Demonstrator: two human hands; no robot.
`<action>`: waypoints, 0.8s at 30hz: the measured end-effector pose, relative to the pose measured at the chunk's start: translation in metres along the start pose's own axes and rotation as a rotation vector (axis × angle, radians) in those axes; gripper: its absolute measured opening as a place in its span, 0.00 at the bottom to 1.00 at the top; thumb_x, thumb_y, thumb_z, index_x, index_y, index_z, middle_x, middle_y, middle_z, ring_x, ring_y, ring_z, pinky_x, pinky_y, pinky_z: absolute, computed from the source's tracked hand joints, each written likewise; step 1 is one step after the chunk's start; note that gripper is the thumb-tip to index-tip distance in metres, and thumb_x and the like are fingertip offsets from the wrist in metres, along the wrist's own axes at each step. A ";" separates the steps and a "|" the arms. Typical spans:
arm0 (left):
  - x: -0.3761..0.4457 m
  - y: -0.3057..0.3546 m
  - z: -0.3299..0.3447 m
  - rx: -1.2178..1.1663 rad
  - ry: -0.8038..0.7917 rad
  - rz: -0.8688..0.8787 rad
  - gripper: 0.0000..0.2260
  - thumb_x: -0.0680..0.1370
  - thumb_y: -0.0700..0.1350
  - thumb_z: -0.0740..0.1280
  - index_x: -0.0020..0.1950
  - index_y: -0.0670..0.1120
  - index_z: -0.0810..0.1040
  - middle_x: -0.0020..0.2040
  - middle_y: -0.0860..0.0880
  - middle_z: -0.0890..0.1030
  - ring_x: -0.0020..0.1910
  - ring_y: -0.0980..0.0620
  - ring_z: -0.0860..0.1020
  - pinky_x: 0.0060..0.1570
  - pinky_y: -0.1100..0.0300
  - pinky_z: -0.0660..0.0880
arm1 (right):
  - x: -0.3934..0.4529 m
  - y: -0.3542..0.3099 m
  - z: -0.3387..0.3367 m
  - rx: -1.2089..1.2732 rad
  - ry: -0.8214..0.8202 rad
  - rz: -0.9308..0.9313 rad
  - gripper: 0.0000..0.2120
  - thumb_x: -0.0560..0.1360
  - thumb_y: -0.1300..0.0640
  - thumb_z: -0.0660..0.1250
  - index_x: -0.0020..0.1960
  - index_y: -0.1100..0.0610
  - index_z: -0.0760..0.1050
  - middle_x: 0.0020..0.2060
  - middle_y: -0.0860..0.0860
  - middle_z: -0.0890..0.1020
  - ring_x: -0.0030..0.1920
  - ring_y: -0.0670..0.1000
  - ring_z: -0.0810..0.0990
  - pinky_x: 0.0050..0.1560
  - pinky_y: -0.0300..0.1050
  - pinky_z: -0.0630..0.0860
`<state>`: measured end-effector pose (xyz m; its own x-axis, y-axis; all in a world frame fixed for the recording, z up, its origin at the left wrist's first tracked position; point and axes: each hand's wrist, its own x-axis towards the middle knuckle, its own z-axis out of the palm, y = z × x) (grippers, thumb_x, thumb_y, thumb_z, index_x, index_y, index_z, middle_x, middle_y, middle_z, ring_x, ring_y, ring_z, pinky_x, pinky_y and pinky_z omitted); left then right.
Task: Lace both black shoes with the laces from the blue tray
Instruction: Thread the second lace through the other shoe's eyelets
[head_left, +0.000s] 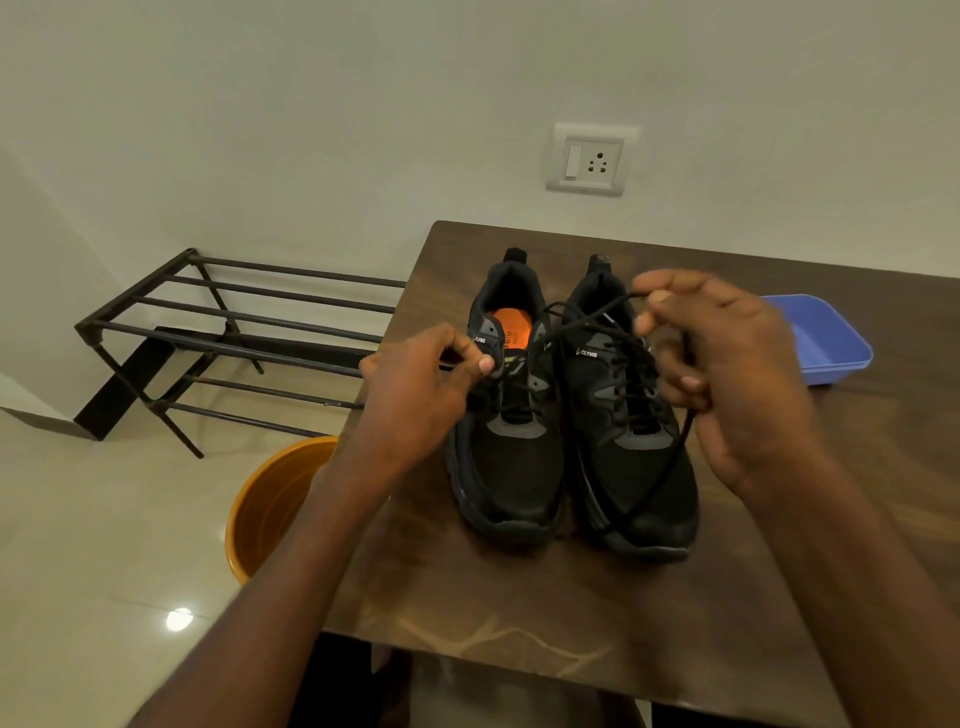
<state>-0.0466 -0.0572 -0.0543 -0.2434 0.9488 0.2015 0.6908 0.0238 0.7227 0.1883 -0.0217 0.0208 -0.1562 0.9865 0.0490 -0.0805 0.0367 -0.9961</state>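
Two hands lacing a pair of black shoes on a brown table

The left hand (415, 387) pinches the left shoe (506, 410) at its eyelets; the right hand (727, 374), raised over the right shoe (631, 415), pinches a black lace (670, 467) looping down its side. The blue tray (831, 343) sits far right, partly hidden by that hand.

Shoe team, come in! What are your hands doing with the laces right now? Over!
Left hand and right hand each pinching the black lace. Right shoe laced up, ends loose. Nothing in the way.

matt cloth shoes (519, 467), wood-look table (519, 597)
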 end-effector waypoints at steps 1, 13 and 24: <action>-0.001 0.005 -0.003 -0.026 0.019 0.040 0.07 0.78 0.61 0.66 0.50 0.59 0.77 0.48 0.60 0.81 0.55 0.58 0.80 0.64 0.38 0.74 | -0.002 -0.001 0.004 -0.083 -0.046 -0.004 0.08 0.83 0.63 0.63 0.55 0.59 0.81 0.36 0.53 0.80 0.24 0.45 0.62 0.23 0.36 0.58; -0.006 0.019 -0.024 -0.059 -0.052 0.076 0.04 0.82 0.48 0.70 0.48 0.55 0.83 0.44 0.56 0.84 0.49 0.58 0.80 0.63 0.50 0.73 | -0.004 0.003 0.015 -0.313 -0.023 -0.122 0.02 0.79 0.59 0.71 0.51 0.56 0.81 0.28 0.54 0.79 0.28 0.42 0.74 0.31 0.31 0.72; -0.013 0.045 -0.022 -0.260 -0.183 0.215 0.05 0.82 0.45 0.68 0.54 0.49 0.84 0.42 0.51 0.84 0.43 0.53 0.82 0.49 0.52 0.82 | -0.010 0.005 0.026 -0.169 -0.143 -0.008 0.05 0.79 0.60 0.71 0.52 0.62 0.81 0.29 0.48 0.81 0.24 0.40 0.74 0.27 0.30 0.69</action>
<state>-0.0276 -0.0751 -0.0101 0.0302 0.9645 0.2624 0.5115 -0.2405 0.8249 0.1635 -0.0352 0.0173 -0.2952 0.9539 0.0550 0.0821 0.0827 -0.9932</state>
